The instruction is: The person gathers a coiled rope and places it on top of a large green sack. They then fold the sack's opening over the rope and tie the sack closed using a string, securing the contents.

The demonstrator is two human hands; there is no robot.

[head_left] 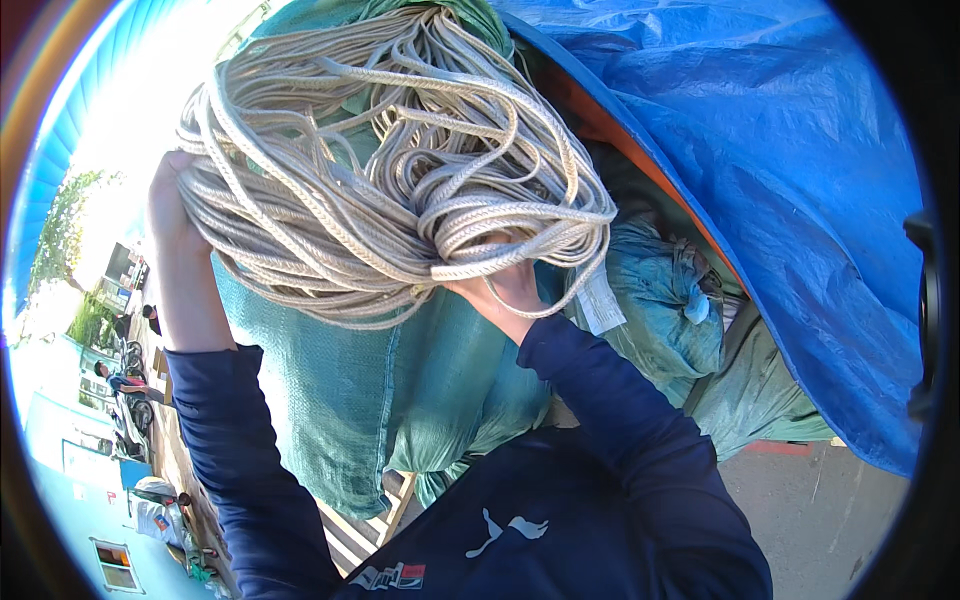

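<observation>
A big coil of off-white braided rope (330, 240) lies in many loose loops over the top of stuffed green woven sacks (310, 385). My left hand (178, 215) is closed at the coil's left edge, its fingers mostly hidden behind the strands. Under the gathered part at the coil's right side, my right hand (508, 293) grips the bunched loops; rope covers most of its fingers. One thin loop hangs down over my right wrist. Both forearms are in dark blue sleeves.
A blue tarpaulin (770, 170) with an orange underside drapes over more tied sacks (665, 300) on the right. Wooden slats (345, 540) show below the sacks. Far left, a person (118, 380) is near parked motorbikes (130, 420), along a light blue wall (60, 480).
</observation>
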